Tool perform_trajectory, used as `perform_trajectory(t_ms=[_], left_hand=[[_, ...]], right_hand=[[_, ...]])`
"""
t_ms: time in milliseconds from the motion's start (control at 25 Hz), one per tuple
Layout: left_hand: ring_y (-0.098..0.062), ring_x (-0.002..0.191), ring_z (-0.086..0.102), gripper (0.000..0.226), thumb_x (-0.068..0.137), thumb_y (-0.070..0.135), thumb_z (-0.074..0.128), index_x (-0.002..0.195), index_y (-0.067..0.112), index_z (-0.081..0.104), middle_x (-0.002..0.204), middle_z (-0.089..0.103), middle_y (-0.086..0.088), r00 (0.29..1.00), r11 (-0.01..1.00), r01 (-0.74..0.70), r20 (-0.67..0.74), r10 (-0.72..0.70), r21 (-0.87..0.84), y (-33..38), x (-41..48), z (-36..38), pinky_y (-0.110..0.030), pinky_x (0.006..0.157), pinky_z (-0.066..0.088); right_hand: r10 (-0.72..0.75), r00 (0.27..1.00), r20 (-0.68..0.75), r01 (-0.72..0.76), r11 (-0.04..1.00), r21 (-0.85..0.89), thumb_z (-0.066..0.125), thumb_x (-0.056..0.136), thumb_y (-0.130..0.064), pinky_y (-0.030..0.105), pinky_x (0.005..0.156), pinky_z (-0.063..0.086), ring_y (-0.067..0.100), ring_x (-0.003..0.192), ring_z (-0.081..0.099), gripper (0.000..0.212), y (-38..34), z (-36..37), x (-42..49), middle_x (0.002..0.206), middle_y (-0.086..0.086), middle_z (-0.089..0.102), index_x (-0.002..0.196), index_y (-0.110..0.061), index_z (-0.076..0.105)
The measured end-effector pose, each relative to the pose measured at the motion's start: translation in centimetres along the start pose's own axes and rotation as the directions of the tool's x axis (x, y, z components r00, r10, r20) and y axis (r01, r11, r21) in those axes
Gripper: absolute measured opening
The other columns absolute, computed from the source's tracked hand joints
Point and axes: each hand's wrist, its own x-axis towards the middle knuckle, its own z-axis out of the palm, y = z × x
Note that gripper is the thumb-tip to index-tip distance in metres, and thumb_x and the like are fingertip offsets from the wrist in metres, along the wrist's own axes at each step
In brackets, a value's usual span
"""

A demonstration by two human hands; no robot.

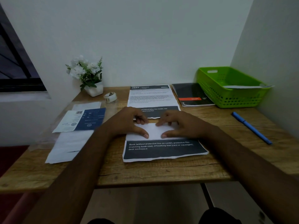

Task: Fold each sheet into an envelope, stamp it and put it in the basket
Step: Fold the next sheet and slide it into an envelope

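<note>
The left hand (129, 124) and right hand (178, 125) press fingertips and thumbs, gripping nothing, on the printed sheet (163, 150) mid-desk (161, 172), apparently to set its fold, well short of the green basket (229, 94).

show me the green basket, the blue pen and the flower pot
green basket (242, 97): head view, on its front wall
blue pen (251, 127): head view, middle of the barrel
flower pot (94, 91): head view, front of the white pot

Rear sheet (150, 96) header: "2684". Near sheet (165, 151) band: "Book (without protective film on cover)".
</note>
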Motion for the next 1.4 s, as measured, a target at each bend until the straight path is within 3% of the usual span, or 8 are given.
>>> perform_trajectory(t_ms=[80,200,360,520,640,1080,1200,1400], left_hand=[[0.001,0.082,0.056,0.049,0.053,0.036,0.089,0.097,0.022,0.070,0.088,0.066,0.010,1.000,1.000,0.010,0.007,-0.010,-0.009,-0.1,-0.1,-0.1,-0.006,0.065,0.042],[-0.003,0.082,0.058,0.050,0.052,0.034,0.090,0.096,0.020,0.070,0.087,0.067,0.008,1.000,1.000,-0.003,0.013,0.004,-0.029,-0.2,-0.2,-0.3,-0.007,0.064,0.043],[-0.006,0.080,0.059,0.051,0.050,0.033,0.090,0.095,0.018,0.070,0.084,0.067,0.006,1.000,0.999,0.005,0.006,-0.005,-0.038,-0.3,-0.5,-0.6,-0.008,0.063,0.043],[-0.002,0.074,0.058,0.053,0.048,0.037,0.089,0.095,0.022,0.070,0.083,0.067,0.007,0.999,0.999,0.036,0.007,-0.036,-0.018,-0.3,-0.6,-1.1,-0.009,0.060,0.044],[0.005,0.068,0.055,0.053,0.047,0.038,0.088,0.094,0.025,0.067,0.082,0.066,0.008,0.997,0.997,0.080,0.006,-0.080,0.019,-0.6,-0.9,-1.6,-0.010,0.056,0.043],[0.013,0.066,0.048,0.055,0.051,0.040,0.088,0.101,0.028,0.065,0.085,0.059,0.011,0.990,0.991,0.119,0.072,-0.123,0.056,-0.8,-0.7,-1.5,-0.005,0.055,0.038],[0.006,0.065,0.049,0.053,0.051,0.043,0.086,0.098,0.031,0.064,0.082,0.059,0.010,0.985,0.988,0.136,0.094,-0.142,0.070,-0.7,-0.6,-1.4,-0.009,0.052,0.036],[-0.003,0.069,0.047,0.053,0.051,0.044,0.087,0.094,0.028,0.062,0.082,0.057,0.009,0.980,0.984,0.158,0.108,-0.167,0.087,-0.6,-0.7,-1.3,-0.012,0.054,0.035]], right_hand=[[0.032,0.999,0.005,-0.033,0.998,0.051,0.068,0.071,-0.066,0.031,0.085,0.050,0.003,0.102,0.054,0.055,0.2,-0.4,-0.2,0.115,-0.016,0.057,0.116,-0.034,0.065],[0.088,0.996,0.019,-0.090,0.985,0.150,0.078,0.064,-0.058,0.023,0.090,0.045,0.000,0.109,0.053,0.053,0.5,-1.3,-0.9,0.116,-0.018,0.060,0.111,-0.034,0.068],[0.145,0.989,-0.020,-0.139,0.975,0.176,0.084,0.061,-0.048,0.007,0.072,0.038,-0.003,0.093,0.055,0.048,1.3,-2.1,-1.7,0.104,-0.017,0.063,0.105,-0.033,0.071],[0.219,0.974,-0.053,-0.205,0.960,0.191,0.090,0.056,-0.039,0.011,0.063,0.044,0.002,0.078,0.058,0.047,2.1,-3.4,-2.7,0.092,-0.015,0.068,0.100,-0.033,0.073],[0.289,0.956,-0.050,-0.275,0.942,0.193,0.091,0.056,-0.034,0.016,0.063,0.047,0.008,0.079,0.061,0.047,2.3,-4.1,-3.5,0.093,-0.014,0.070,0.098,-0.032,0.072],[0.310,0.950,0.043,-0.313,0.943,0.117,0.087,0.062,-0.036,0.005,0.057,0.038,-0.001,0.075,0.052,0.052,1.8,-4.0,-3.0,0.098,-0.011,0.063,0.110,-0.035,0.066],[0.263,0.962,0.074,-0.272,0.940,0.206,0.088,0.062,-0.032,0.009,0.055,0.035,-0.003,0.064,0.049,0.041,1.7,-3.8,-2.9,0.085,-0.003,0.063,0.098,-0.032,0.070],[0.234,0.971,0.041,-0.237,0.952,0.193,0.087,0.059,-0.041,0.007,0.072,0.038,-0.006,0.095,0.052,0.053,1.4,-3.0,-2.3,0.109,-0.017,0.061,0.107,-0.039,0.065]])
